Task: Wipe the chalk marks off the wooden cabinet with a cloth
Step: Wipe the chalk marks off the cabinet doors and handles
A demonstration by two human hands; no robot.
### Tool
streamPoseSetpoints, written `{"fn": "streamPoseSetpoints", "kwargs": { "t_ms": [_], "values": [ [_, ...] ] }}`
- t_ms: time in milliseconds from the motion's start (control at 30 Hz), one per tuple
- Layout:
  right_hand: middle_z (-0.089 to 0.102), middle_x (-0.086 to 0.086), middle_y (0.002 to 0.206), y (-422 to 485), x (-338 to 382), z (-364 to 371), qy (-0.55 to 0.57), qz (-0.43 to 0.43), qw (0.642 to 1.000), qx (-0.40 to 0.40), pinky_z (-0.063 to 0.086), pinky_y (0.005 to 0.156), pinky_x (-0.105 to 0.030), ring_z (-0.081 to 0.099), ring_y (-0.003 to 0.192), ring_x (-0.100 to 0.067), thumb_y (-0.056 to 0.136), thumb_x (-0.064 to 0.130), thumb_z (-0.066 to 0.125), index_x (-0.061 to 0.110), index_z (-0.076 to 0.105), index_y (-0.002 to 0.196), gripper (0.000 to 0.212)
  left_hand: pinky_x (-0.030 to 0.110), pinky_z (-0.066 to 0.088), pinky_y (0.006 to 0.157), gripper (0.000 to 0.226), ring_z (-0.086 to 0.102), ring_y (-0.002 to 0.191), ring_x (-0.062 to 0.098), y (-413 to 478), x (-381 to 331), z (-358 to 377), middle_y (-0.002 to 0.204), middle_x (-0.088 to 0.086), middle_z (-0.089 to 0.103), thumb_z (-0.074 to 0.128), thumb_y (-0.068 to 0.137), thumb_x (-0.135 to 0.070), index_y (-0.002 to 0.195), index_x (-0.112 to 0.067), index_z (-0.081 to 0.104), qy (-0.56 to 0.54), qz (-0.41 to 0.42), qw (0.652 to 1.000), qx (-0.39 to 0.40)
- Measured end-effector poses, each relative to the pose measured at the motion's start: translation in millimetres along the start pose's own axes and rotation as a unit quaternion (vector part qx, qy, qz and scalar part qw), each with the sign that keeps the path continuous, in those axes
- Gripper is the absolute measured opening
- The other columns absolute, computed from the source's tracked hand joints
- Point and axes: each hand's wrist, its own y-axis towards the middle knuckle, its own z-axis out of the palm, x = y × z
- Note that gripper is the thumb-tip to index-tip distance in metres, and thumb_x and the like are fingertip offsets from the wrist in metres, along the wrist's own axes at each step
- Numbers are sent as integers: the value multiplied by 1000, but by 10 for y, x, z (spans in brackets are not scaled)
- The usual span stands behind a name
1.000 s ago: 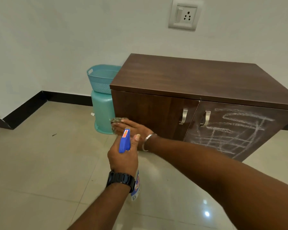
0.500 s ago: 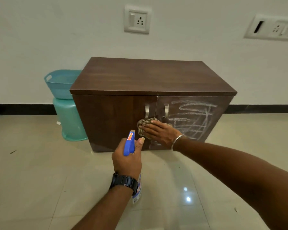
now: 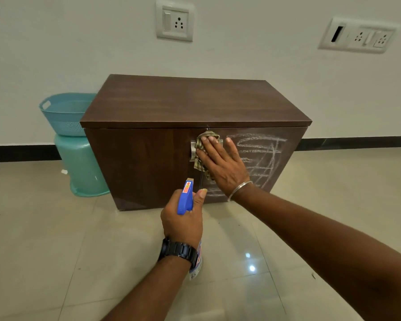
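Fingers [image 3: 212, 149] of my right hand [image 3: 225, 167] lie straight, pressing the limp, light cloth [image 3: 199, 162] on the cabinet [image 3: 144, 163] front just left of the chalk marks [image 3: 262, 144], best held under a broad palm; my left hand [image 3: 183, 222] grips a spray bottle [image 3: 186, 199].

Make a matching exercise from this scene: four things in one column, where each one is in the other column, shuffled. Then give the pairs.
Things
1. cloth
2. spray bottle
3. chalk marks
4. basket

Places
A. on the right-hand door
B. on top of the teal stool
C. under the flat right hand
D. gripped by the left hand

Pairs: 1-C, 2-D, 3-A, 4-B
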Motion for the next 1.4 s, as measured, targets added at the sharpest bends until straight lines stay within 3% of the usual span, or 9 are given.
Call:
{"fn": "streamPoseSetpoints", "kwargs": {
  "t_ms": [133,400,567,667,867,933,1067,1200,1400],
  "values": [
    [23,-14,166,5,96,111,24,29,999,-35,6,125,-54,19,154,-32,97,14,56,17,36,157,63,55,62,62,42,69,69,40,23,71,-29,77,14,67,60,68,-76,78,-36,57,4,2,1000,-12],
    [19,-20,165,-135,39,329,27,-62,998,10,11,127,-47,14,155,-34,109,13,22,8,27,159,50,56,61,62,46,67,66,41,135,138,-87,72,13,65,61,71,-73,77,-28,58,15,19,999,-32],
    [20,-22,164,-201,148,270,11,-55,998,-4,2,127,-48,13,154,-35,105,13,38,8,27,158,54,56,61,63,35,67,70,44,96,-6,-85,75,17,65,66,75,-65,78,-31,58,11,11,999,-35],
    [23,-23,163,-205,166,250,8,-64,998,-7,4,127,-48,14,153,-36,103,13,46,7,29,157,58,56,61,63,46,67,69,45,68,-49,-82,75,18,64,67,77,-62,85,-17,62,14,17,999,-32],
    [40,-19,157,-301,151,279,2,-121,993,10,7,126,-50,34,148,-35,97,15,59,8,42,151,57,57,60,62,43,64,68,44,46,-162,-64,73,16,63,65,75,-67,84,-24,63,8,37,999,-33],
    [37,-16,160,-231,88,254,11,-101,995,-3,7,127,-50,31,150,-33,97,14,55,11,41,152,57,56,60,61,32,62,68,44,39,-164,-51,73,17,62,66,76,-64,79,-34,60,3,50,998,-31],
    [40,-13,159,-79,-17,106,24,-32,998,-47,16,125,-55,37,147,-32,98,18,52,13,46,150,53,55,60,61,49,66,69,44,30,-94,-39,74,18,63,65,76,-64,85,-16,63,13,37,999,-18],
    [50,-17,146,171,-82,-55,39,46,995,-83,24,122,-53,47,137,-33,93,35,60,9,50,145,59,53,60,61,46,65,68,44,30,-75,-15,74,17,63,67,78,-60,87,-15,65,4,39,999,-13],
    [59,-17,131,224,-234,-149,134,114,971,-162,46,98,-43,54,118,-30,95,26,64,7,63,131,41,52,60,62,34,67,69,41,-2,-27,83,73,16,65,65,75,-64,77,-31,59,12,37,999,-5]
  ]
}}
